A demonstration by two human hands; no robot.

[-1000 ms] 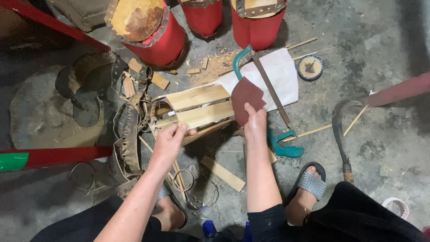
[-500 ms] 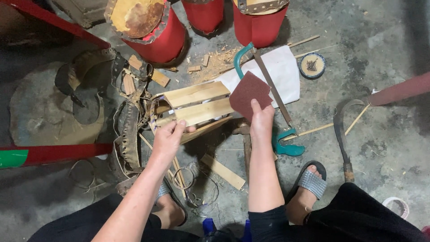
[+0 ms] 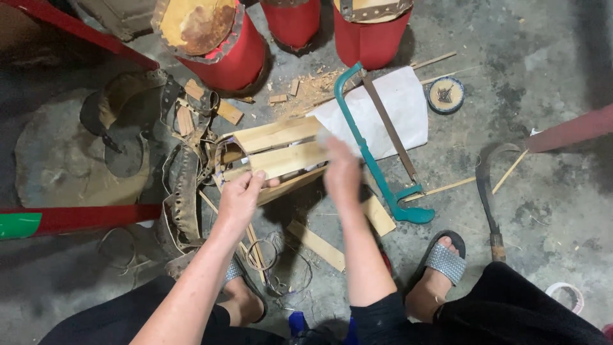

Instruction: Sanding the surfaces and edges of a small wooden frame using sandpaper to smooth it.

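Between hacksaw (image 3: pixel 377 147) and leather straps (image 3: pixel 185 191), both hands grip wooden slats (image 3: pixel 274 150).

Left hand (image 3: pixel 239 198) grips pale raw-wood slat frame (image 3: pixel 274 153), matt, unfinished. Just right of grip: teal painted-metal hacksaw (image 3: pixel 377 166), glossy, on matt white paper sheet (image 3: pixel 396 108). Left of grip: dull worn leather straps (image 3: pixel 185 185). Floor (image 3: pixel 543 76) rough grey concrete.

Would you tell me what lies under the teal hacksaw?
A white sheet lies under the teal hacksaw, spread on the concrete floor. Whatever the sheet covers stays hidden.
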